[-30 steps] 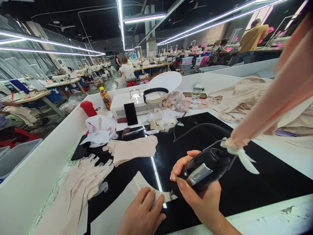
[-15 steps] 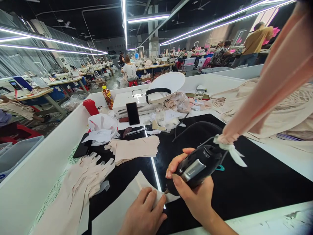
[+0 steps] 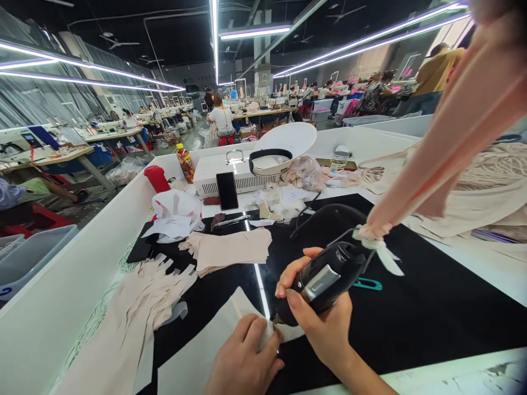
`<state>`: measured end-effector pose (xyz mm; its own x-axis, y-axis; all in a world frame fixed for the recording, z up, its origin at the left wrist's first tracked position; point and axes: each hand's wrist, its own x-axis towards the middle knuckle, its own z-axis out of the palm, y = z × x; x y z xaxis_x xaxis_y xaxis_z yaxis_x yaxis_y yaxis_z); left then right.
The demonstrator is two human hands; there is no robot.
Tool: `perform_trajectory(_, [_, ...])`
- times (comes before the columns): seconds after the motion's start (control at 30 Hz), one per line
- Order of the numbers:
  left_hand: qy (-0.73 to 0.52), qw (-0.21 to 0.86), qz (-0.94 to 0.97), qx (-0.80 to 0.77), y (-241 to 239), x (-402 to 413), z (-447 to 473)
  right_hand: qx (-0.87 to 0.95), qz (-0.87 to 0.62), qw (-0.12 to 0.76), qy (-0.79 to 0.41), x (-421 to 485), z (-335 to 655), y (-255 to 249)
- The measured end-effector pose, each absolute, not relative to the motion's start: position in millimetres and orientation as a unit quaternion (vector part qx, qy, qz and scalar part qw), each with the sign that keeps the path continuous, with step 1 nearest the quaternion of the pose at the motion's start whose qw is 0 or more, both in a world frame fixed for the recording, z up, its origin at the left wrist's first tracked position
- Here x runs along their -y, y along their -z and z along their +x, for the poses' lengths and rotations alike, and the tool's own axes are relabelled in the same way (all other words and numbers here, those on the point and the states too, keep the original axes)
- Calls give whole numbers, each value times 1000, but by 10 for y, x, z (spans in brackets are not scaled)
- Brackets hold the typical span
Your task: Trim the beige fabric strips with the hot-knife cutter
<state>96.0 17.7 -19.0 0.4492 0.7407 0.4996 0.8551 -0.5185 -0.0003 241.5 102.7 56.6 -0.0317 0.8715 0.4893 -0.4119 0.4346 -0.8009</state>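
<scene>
My right hand (image 3: 317,312) is wrapped round a black handheld power tool (image 3: 327,280) with a silver plate on its side. The tool tilts down to the left, its tip at the edge of a pale fabric piece (image 3: 193,351) beside my left fingertips. My left hand (image 3: 247,351) has its fingers bent and close together, gripping and pressing that piece against the black board (image 3: 411,312). A twisted pink cloth strip (image 3: 428,148), knotted at the tool's back end, runs up to the right. On the board behind the tool lies a teal thread snips (image 3: 368,283).
Beige fabric strips (image 3: 119,323) lie at left, with a stack of beige pieces (image 3: 234,249) farther back. A phone (image 3: 228,191) leans against a white metal box (image 3: 206,178). Near it are a plastic bag (image 3: 177,206) and a drink bottle (image 3: 185,163). White walls (image 3: 61,280) edge the table.
The tool and my right hand have shifted slightly left, and more of the teal snips shows. The tip stays by my left fingers, which keep hold of the fabric. The view has moved a little.
</scene>
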Motion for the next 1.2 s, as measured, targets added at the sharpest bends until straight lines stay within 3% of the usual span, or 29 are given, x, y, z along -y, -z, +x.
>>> perform_trajectory(0.47, [217,44,-803,553,335,-80,992,509,-229,666,-495,-1039,2322,-456])
perform_trajectory(1.2, [240,76,-774,581,466,-59,997,492,-228,666,-513,-1075,2181,-469])
